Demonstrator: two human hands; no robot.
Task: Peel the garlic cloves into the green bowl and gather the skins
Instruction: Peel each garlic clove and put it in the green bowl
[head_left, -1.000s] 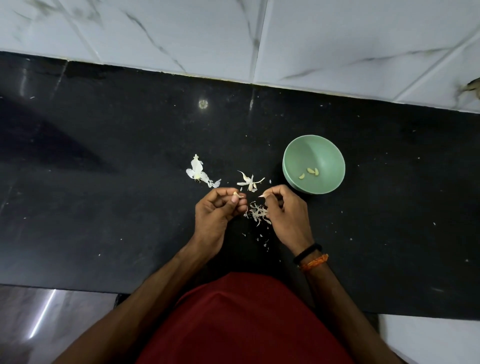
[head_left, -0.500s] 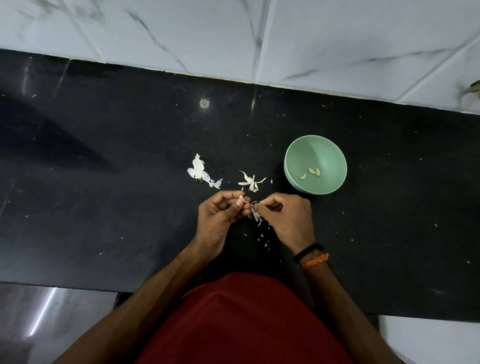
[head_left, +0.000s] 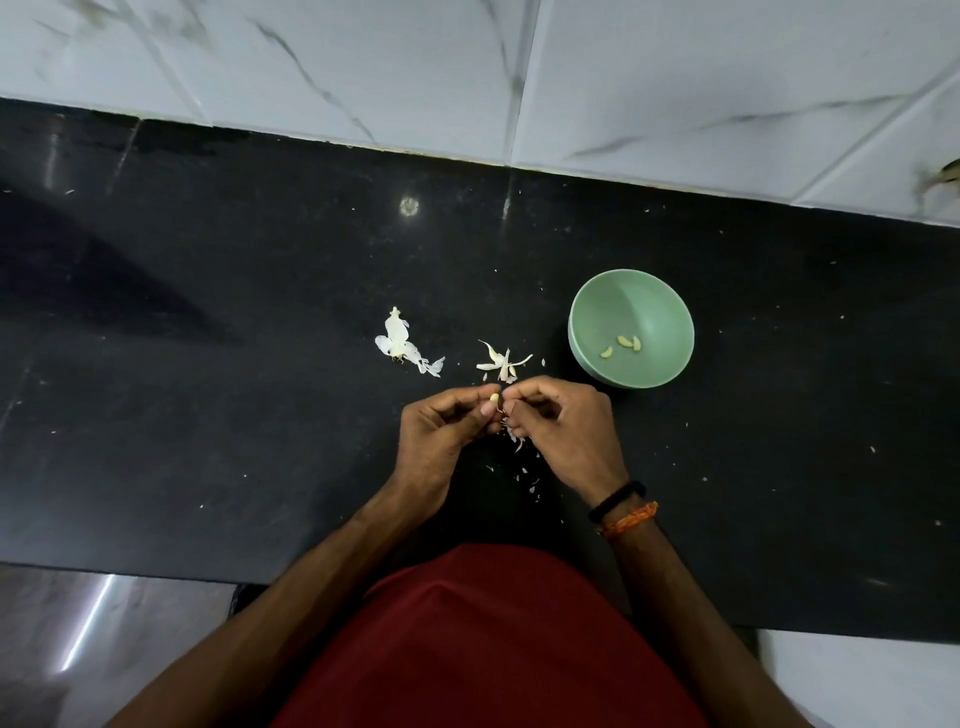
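1. Black stone worktop (head_left: 208, 415) runs under a white marbled tile wall (head_left: 363, 67); the person stands at its front edge, hands near the middle.
2. Left hand (head_left: 441, 431) pinches 1 garlic clove (head_left: 494, 398) between thumb and fingertips; clove tip shows pale, looks mostly bare.
3. Right hand (head_left: 566, 431) is closed in a pinch against the clove's end, apparently pulling off skin; exact hold is hidden.
4. Green bowl (head_left: 587, 332) sits just right of the hands, toward the back edge, holding 3 peeled cloves (head_left: 623, 345).
5. Skins: 2 clumps (head_left: 402, 343) (head_left: 501, 361) behind the hands, loose flakes (head_left: 519, 444) below them.
6. Step: peeling clove 4. Next likely needs the last skin stripped, then a short move right to drop the clove in the bowl. Gathering not yet begun.
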